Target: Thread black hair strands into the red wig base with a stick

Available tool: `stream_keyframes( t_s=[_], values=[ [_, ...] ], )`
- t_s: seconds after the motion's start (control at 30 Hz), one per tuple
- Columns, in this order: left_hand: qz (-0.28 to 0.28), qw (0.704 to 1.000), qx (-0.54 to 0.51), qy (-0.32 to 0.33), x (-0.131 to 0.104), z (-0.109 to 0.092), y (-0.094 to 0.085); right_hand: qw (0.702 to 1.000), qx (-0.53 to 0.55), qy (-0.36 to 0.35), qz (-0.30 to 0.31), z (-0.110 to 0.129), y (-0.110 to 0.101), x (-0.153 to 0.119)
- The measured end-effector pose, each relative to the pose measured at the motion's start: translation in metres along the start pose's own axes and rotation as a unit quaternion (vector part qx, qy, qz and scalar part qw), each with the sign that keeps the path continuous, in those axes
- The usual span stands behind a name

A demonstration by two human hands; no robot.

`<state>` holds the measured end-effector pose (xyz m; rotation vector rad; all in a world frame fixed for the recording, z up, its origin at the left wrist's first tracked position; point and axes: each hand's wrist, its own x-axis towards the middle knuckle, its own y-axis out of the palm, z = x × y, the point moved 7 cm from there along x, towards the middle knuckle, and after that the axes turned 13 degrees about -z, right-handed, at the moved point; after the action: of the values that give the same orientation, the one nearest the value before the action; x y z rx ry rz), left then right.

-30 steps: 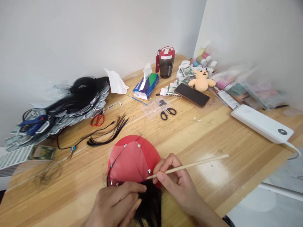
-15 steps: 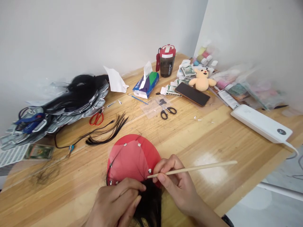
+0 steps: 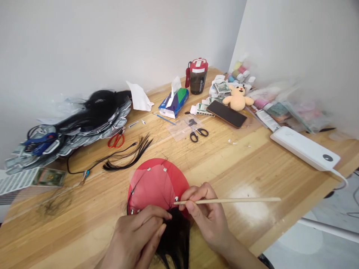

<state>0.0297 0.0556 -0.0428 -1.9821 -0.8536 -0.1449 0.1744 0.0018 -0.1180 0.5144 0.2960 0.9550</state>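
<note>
A red rounded form (image 3: pixel 155 183) lies on the table in front of me, with silver pins along its edge and thin black threads across it. Black hair (image 3: pixel 176 233) hangs from its near side. At the hair's upper left, my left hand (image 3: pixel 140 231) is closed, thumb and fingers pinching some of it; the exact strands are hidden. My right hand (image 3: pixel 206 215) pinches a thin wooden stick (image 3: pixel 238 200) close to its left end. That tip points over the red form, just above the hair.
Black-handled scissors (image 3: pixel 199 135), a loose hair bundle (image 3: pixel 140 153) and red-handled scissors (image 3: pixel 116 140) lie beyond the form. Farther back are a tissue pack (image 3: pixel 174 102), a cup (image 3: pixel 198 76), a phone (image 3: pixel 227 114) and a plush toy (image 3: pixel 238 98). A white device (image 3: pixel 305 148) sits right, a hair pile (image 3: pixel 98 108) left.
The wooden stick has tilted to nearly level, its left tip rising a little along the red form. My left hand keeps its pinch at the hair. The whole view has shifted slightly.
</note>
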Motion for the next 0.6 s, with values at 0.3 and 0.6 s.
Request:
stream_keyframes(
  t_s=[0.3,0.6],
  values=[
    [-0.033,0.999,-0.026,-0.033,-0.002,0.002,-0.002,0.999,-0.026,0.025,-0.014,-0.003,-0.001,0.008],
    [-0.062,0.995,-0.055,-0.050,0.000,0.005,-0.003,0.990,-0.074,0.111,0.053,0.009,0.006,0.022]
  ],
)
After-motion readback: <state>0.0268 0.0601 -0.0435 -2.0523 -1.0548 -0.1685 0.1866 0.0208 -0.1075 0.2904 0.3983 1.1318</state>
